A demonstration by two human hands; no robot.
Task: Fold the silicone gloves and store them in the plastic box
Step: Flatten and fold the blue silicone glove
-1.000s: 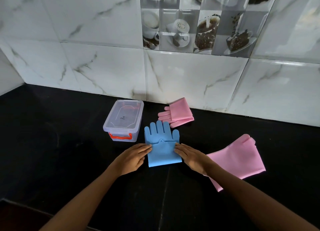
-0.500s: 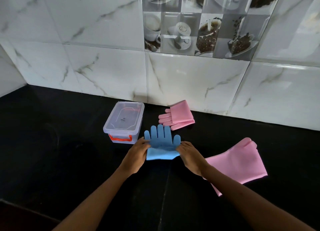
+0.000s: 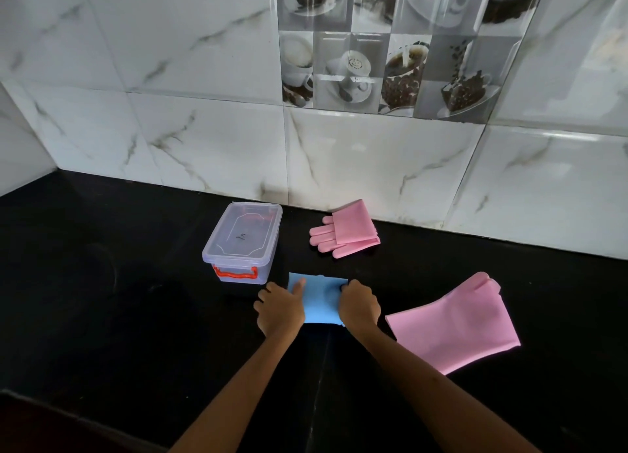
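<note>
Standing by the black stone worktop, biggest thing first: it runs along a wall of white marble-look tiles, with a patch of coffee-cup picture tiles up top.

Next in size is the flat unfolded pink silicone glove, lying off to the person's right, not touched at all yet. Then the clear plastic box with the orange handle clip, sitting just left of the hands with its lid still on, so as far as I can tell nothing's been stored.

Back by the wall there's a folded pink silicone glove, doubled over with its finger ends poking out, well apart from the box. So that one looks done.

Right in the middle is the blue silicone glove, folded into a neat rectangle on the worktop, between the two hands and just beside the box. The left hand rests on its left edge, thumb pressing down on the blue, the other fingers loosely bent on the worktop side. The right hand has its fingers curled at the right edge; looks like they're pinching the fold.

My guess: roughly halfway. One pink folded, blue nearly there, one pink left, plus opening the box and packing it all.
</note>
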